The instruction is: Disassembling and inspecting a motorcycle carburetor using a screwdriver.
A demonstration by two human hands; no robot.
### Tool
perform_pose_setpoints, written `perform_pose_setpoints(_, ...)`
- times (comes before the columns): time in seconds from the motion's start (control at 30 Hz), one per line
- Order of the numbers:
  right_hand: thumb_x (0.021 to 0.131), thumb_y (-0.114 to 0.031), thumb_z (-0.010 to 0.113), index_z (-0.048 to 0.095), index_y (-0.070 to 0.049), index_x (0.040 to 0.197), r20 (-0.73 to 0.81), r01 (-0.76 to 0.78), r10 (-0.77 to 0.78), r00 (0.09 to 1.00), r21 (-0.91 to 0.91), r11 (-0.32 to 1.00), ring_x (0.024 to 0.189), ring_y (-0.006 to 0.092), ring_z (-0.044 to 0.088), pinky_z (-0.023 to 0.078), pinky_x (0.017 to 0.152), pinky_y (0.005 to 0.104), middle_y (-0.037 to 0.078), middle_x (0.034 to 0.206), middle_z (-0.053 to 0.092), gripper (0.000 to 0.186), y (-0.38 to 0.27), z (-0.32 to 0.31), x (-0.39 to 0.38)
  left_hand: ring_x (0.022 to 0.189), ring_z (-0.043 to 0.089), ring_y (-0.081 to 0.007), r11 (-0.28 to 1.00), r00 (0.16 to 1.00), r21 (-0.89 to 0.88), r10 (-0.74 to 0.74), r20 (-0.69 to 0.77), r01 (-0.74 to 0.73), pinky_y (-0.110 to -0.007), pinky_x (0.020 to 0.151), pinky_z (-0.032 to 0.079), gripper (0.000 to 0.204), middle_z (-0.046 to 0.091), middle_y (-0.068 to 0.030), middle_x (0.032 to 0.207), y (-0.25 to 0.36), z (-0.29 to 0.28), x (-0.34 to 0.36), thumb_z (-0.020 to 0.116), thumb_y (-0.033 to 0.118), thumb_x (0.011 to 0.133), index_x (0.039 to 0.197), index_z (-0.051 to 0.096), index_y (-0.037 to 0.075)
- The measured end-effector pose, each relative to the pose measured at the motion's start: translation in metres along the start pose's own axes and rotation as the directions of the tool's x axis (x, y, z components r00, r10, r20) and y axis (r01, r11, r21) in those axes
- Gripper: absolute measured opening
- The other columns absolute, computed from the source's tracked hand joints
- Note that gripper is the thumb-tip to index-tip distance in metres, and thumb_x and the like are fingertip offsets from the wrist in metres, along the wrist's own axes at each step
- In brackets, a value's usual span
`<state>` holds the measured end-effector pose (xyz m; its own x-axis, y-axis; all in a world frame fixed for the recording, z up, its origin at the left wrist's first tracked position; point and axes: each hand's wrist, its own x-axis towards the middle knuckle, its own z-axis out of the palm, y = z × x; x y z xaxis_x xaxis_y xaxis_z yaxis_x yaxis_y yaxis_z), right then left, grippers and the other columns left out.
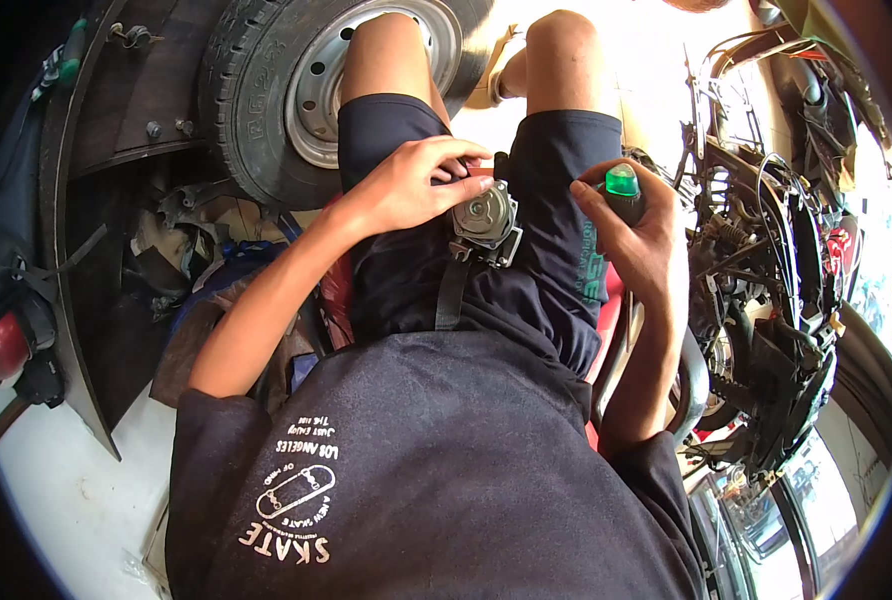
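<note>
A grey metal carburetor (485, 216) with a round cover sits between my thighs, over the dark shorts. From the left, my left hand (411, 184) grips its far side, the thumb resting beside the round cover and the fingers bent behind. My right hand (642, 235) is closed around a screwdriver (622, 183) with a green see-through handle end and a dark grip. That hand is above my right thigh, apart from the carburetor. The screwdriver's shaft and tip are hidden from view.
A wheel with a thick tyre (251, 110) stands beyond my left knee. To the left is a dark wooden cabinet (106, 240) with cloths and parts by it. Tangled cables and motorcycle parts (746, 260) crowd the right side. A curved metal chair arm (688, 395) is beside my right elbow.
</note>
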<state>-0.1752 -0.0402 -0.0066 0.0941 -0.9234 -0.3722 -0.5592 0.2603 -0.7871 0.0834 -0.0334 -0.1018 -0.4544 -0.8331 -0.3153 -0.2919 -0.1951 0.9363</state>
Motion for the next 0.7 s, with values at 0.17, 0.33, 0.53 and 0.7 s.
perform_pose_setpoints(0.17, 0.089, -0.018, 0.076, 0.072, 0.000, 0.092, 0.000, -0.076, 0.076, 0.997, 0.052, 0.996, 0.067, 0.0093, 0.059, 0.048, 0.063, 0.0286, 0.005, 0.073, 0.068, 0.018, -0.002, 0.003, -0.008, 0.091, 0.069, -0.0137, 1.000, 0.990, -0.010, -0.006, 0.139, 0.008, -0.030, 0.088, 0.055, 0.031, 0.076, -0.0088, 0.099, -0.006, -0.006, 0.012, 0.071, 0.023, 0.101, 0.119, 0.073, -0.001)
perform_pose_setpoints(0.33, 0.089, -0.018, 0.076, 0.072, 0.000, 0.091, -0.001, -0.103, 0.104, 0.995, 0.070, 0.992, 0.067, 0.0092, 0.059, 0.049, 0.064, 0.0284, 0.005, 0.073, 0.068, 0.019, 0.003, 0.005, -0.011, 0.099, 0.066, -0.0105, 0.960, 0.966, -0.252, -0.055, 0.253, 0.121, -0.027, 0.090, 0.052, 0.023, 0.073, -0.0042, 0.106, -0.009, -0.015, 0.012, 0.068, 0.015, 0.103, 0.117, 0.072, -0.003)
perform_pose_setpoints(0.53, 0.088, -0.020, 0.076, 0.072, 0.000, 0.091, 0.008, -0.088, 0.088, 0.996, 0.080, 0.993, 0.065, 0.0105, 0.059, 0.049, 0.063, 0.0307, 0.007, 0.071, 0.067, 0.020, 0.012, 0.008, -0.008, 0.097, 0.066, -0.0101, 0.915, 0.946, -0.328, -0.135, 0.295, 0.233, -0.026, 0.089, 0.052, 0.026, 0.074, -0.0041, 0.105, -0.010, -0.025, 0.012, 0.070, 0.016, 0.101, 0.119, 0.073, -0.003)
perform_pose_setpoints(0.7, 0.087, -0.024, 0.077, 0.071, 0.000, 0.089, 0.002, -0.095, 0.095, 0.995, 0.065, 0.993, 0.064, 0.0145, 0.060, 0.048, 0.062, 0.0344, 0.011, 0.067, 0.064, 0.025, 0.021, 0.011, -0.004, 0.101, 0.068, -0.0124, 0.891, 0.926, -0.342, -0.182, 0.329, 0.297, -0.027, 0.094, 0.052, 0.029, 0.075, -0.0077, 0.111, -0.010, -0.032, 0.009, 0.069, 0.013, 0.101, 0.123, 0.072, -0.005)
